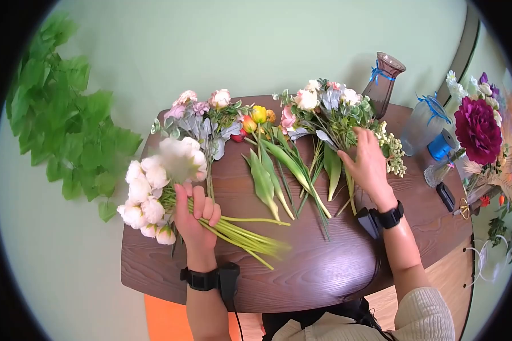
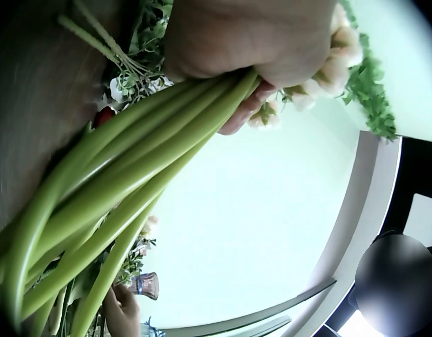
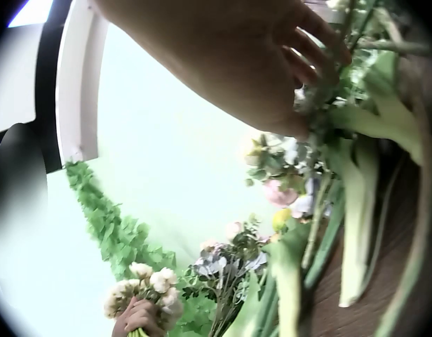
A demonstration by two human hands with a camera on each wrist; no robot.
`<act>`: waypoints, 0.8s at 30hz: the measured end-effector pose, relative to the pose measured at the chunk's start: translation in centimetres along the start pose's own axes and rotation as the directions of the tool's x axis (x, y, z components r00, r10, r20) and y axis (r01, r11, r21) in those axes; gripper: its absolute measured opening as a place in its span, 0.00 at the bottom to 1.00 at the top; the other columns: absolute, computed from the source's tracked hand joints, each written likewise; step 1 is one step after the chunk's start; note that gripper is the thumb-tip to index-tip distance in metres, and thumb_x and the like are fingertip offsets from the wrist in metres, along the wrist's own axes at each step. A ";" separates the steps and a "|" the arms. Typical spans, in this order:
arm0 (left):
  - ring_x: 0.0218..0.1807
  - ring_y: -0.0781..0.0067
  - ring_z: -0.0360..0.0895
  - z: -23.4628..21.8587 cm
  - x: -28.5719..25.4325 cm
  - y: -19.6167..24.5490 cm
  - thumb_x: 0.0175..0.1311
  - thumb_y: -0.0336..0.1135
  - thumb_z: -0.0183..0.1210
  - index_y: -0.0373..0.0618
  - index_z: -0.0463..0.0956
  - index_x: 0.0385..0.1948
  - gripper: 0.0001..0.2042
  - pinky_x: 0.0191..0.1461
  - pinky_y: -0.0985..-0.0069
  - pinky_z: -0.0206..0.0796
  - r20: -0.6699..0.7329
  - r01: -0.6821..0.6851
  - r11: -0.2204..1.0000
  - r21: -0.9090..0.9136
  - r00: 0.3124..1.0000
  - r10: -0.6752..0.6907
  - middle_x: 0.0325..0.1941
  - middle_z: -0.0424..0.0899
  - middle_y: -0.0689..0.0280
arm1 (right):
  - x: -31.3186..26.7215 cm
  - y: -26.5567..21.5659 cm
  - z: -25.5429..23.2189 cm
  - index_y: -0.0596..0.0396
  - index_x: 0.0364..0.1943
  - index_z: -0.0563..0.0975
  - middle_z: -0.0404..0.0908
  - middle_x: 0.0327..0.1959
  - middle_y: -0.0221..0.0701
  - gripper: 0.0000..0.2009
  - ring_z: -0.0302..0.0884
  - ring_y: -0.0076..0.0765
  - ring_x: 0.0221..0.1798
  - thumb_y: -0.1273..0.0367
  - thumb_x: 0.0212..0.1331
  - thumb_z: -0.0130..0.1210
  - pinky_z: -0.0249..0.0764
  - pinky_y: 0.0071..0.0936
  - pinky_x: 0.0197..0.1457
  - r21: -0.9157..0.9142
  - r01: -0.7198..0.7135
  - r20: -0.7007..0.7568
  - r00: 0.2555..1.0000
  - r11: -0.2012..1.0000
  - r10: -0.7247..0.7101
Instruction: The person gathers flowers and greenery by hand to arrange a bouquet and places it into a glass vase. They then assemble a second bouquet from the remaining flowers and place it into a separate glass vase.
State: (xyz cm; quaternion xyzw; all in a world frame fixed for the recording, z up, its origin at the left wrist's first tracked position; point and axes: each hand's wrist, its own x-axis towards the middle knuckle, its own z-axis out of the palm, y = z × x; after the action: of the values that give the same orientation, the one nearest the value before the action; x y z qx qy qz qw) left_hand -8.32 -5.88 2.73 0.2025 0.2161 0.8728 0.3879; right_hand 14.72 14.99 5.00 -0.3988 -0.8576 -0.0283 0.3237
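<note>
My left hand (image 1: 194, 219) grips a bunch of white artificial peonies (image 1: 152, 211) by its green stems (image 2: 125, 151), the heads pointing left and the stem ends to the right over the table. At the right, my right hand (image 1: 370, 165) has thumb and fingers spread beside the stems of a mixed bouquet (image 1: 307, 101) of pink and cream roses. Its fingertips overlap small white-green berry sprigs (image 1: 393, 153). Between the hands lie tulips (image 1: 258, 115) with broad green leaves (image 1: 261, 179), and a second pink and grey-leaved bouquet (image 1: 196, 119).
A purple glass vase (image 1: 383, 82) with blue ribbon stands at the back right of the dark wooden table (image 1: 324, 273). Near it are a clear vase (image 1: 418, 128), a blue ribbon spool (image 1: 439, 146), and scissors (image 1: 465, 209). Green leaf garland (image 1: 68, 119) hangs at the left wall.
</note>
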 end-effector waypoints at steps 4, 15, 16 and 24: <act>0.10 0.86 0.43 0.0 0.0 -0.2 0.68 0.45 0.35 0.50 0.60 0.28 0.12 0.10 0.86 0.43 -0.026 0.025 1.000 -0.016 0.999 -0.025 0.12 0.50 0.76 | -0.8 -5.2 -1.6 0.61 0.40 0.68 0.72 0.35 0.41 0.18 0.71 0.45 0.40 0.68 0.45 0.58 0.68 0.35 0.42 0.269 0.231 -0.015 0.972 0.935 -0.236; 0.10 0.86 0.44 -0.4 0.3 -0.7 0.68 0.45 0.36 0.50 0.62 0.30 0.12 0.12 0.87 0.45 -0.023 0.049 0.999 -0.013 0.999 -0.049 0.13 0.52 0.76 | -2.3 -11.7 5.3 0.63 0.31 0.63 0.75 0.21 0.44 0.20 0.76 0.49 0.25 0.64 0.43 0.59 0.72 0.38 0.27 0.272 0.250 0.460 0.815 0.929 -0.354; 0.10 0.87 0.45 -0.3 0.3 -0.8 0.68 0.45 0.36 0.50 0.62 0.30 0.12 0.12 0.87 0.45 -0.022 0.062 0.998 -0.023 0.998 -0.062 0.13 0.52 0.76 | -2.2 -11.4 5.6 0.63 0.32 0.62 0.75 0.21 0.45 0.19 0.76 0.50 0.25 0.66 0.43 0.58 0.72 0.39 0.27 0.298 0.226 0.459 0.818 0.928 -0.346; 0.15 0.85 0.52 -0.7 0.4 -0.8 0.66 0.45 0.40 0.49 0.63 0.30 0.11 0.16 0.87 0.49 -0.089 0.069 0.997 -0.027 0.993 -0.071 0.17 0.58 0.74 | -3.3 -10.0 3.0 0.60 0.48 0.64 0.71 0.22 0.35 0.21 0.71 0.35 0.20 0.72 0.49 0.56 0.67 0.29 0.25 0.623 -0.066 0.343 0.919 0.780 -0.196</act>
State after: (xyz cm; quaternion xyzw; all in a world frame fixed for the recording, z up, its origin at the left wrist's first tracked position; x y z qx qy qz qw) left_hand -8.42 -5.23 1.78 0.1506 0.2299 0.8695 0.4104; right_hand 7.63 6.91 2.86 -0.2364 -0.8784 0.3247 0.2589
